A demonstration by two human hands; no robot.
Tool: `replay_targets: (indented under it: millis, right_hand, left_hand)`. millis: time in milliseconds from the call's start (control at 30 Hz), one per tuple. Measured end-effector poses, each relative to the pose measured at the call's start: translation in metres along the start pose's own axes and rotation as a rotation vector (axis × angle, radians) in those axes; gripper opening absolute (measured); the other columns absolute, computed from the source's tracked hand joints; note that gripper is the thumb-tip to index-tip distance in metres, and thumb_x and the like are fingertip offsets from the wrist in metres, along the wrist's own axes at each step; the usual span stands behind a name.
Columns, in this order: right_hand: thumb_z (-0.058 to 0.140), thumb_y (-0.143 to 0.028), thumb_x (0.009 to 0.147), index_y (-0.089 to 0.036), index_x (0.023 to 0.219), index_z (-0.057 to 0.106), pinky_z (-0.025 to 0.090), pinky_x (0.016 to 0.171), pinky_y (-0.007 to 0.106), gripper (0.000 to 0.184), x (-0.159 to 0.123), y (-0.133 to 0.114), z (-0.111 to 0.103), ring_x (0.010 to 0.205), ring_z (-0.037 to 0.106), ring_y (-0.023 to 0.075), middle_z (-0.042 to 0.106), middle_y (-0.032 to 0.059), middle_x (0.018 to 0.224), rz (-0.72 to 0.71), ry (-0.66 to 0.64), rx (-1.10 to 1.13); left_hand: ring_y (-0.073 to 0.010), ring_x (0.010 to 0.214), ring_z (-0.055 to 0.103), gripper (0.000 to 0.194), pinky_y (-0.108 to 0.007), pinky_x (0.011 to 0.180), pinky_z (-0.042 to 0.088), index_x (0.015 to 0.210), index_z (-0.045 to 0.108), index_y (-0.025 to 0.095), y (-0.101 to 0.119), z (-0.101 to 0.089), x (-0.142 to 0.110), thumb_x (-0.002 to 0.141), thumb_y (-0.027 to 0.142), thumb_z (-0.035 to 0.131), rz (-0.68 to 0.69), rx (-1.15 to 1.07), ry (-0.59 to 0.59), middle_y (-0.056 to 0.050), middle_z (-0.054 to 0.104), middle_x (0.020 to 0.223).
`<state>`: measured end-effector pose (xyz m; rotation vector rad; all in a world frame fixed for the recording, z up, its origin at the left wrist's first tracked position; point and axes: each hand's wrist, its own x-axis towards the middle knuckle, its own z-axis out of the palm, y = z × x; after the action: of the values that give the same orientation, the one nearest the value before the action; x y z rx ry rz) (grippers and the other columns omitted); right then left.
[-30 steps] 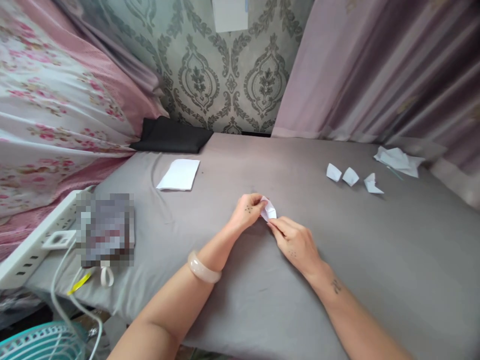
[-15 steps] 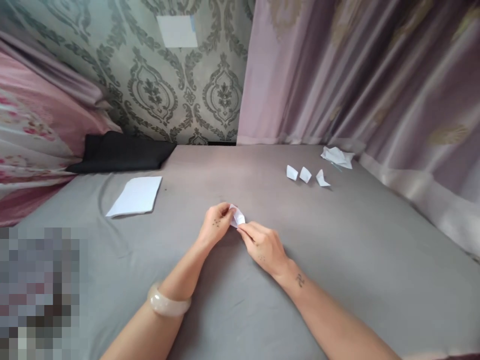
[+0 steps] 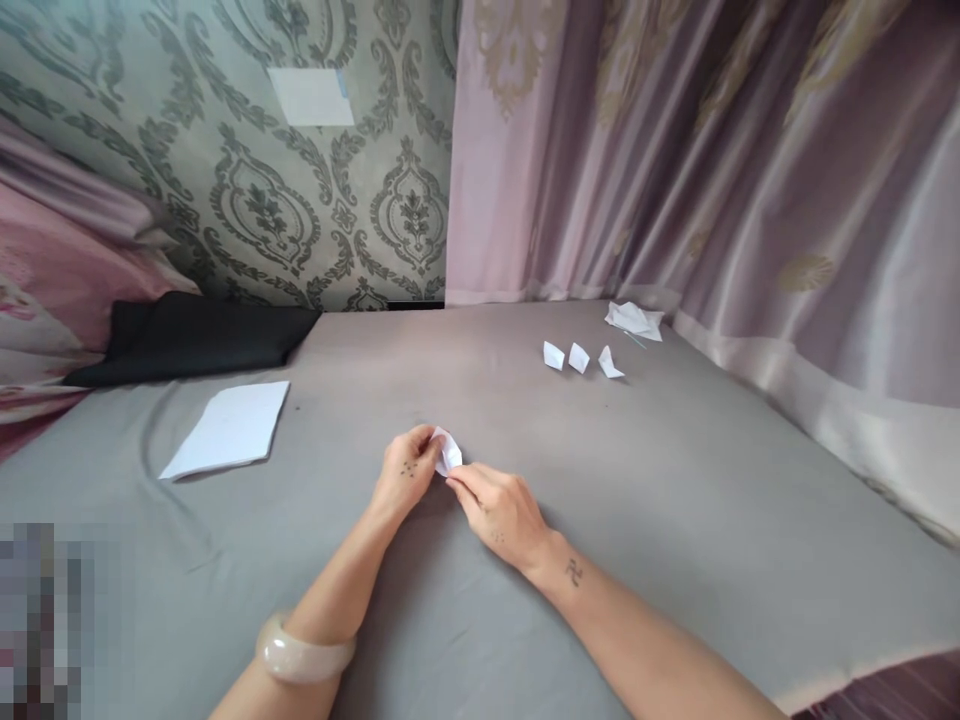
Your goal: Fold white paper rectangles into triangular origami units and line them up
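A small folded white paper piece [image 3: 448, 451] rests on the grey sheet [image 3: 675, 500] between both hands. My left hand [image 3: 406, 469] pinches its left side with curled fingers. My right hand [image 3: 499, 508] pinches its lower right edge, fingers pressed together. A pale bangle [image 3: 302, 652] sits on my left forearm. Three small folded paper pieces [image 3: 578, 358] lie in a row farther back to the right.
A flat white sheet of paper [image 3: 229, 430] lies at the left. Crumpled white paper [image 3: 634, 320] sits by the mauve curtain [image 3: 712, 180] at the back right. A black cloth [image 3: 195, 337] lies against the patterned wall. The bed's edge runs at the lower right.
The view has swung to the right and up, so the floral bedding and white rack at the left are out of sight. Both hands stay pinched on the small paper piece.
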<state>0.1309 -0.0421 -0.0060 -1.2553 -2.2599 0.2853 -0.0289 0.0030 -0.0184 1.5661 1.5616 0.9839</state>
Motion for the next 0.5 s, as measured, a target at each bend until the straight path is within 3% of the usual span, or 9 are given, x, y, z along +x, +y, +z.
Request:
replay_targets:
  millis: [267,367,500]
  right_hand:
    - [0.046,-0.023,0.094,-0.021,0.087,0.066,0.042,0.069,0.022,0.021,0.002,0.002,0.003,0.078,0.065,0.0146,0.071,0.0024,0.085,0.005,-0.057,0.055]
    - [0.047,-0.023,0.093,-0.021,0.088,0.067,0.043,0.071,0.022,0.021,0.006,0.003,-0.001,0.079,0.066,0.0147,0.072,0.0027,0.086,0.012,-0.077,0.090]
    - [0.048,-0.024,0.093,-0.022,0.091,0.069,0.043,0.073,0.022,0.020,0.021,0.012,-0.010,0.081,0.066,0.0145,0.073,0.0022,0.089,0.019,-0.084,0.113]
  left_hand:
    - [-0.0124,0.054,0.046,0.030,-0.022,0.051,0.033,0.071,0.061,0.017,-0.005,0.003,0.004,0.082,0.041,0.046,0.032,0.077,0.020,0.002,0.051,0.056]
    - [-0.0143,0.057,0.053,0.033,-0.023,0.053,0.038,0.074,0.064,0.016,-0.004,0.004,0.006,0.080,0.045,0.050,0.003,-0.030,0.018,0.000,0.058,0.059]
    - [-0.0198,0.075,0.064,0.045,-0.026,0.062,0.048,0.091,0.066,0.013,0.007,0.001,0.007,0.075,0.054,0.057,-0.118,-0.285,0.065,-0.007,0.070,0.084]
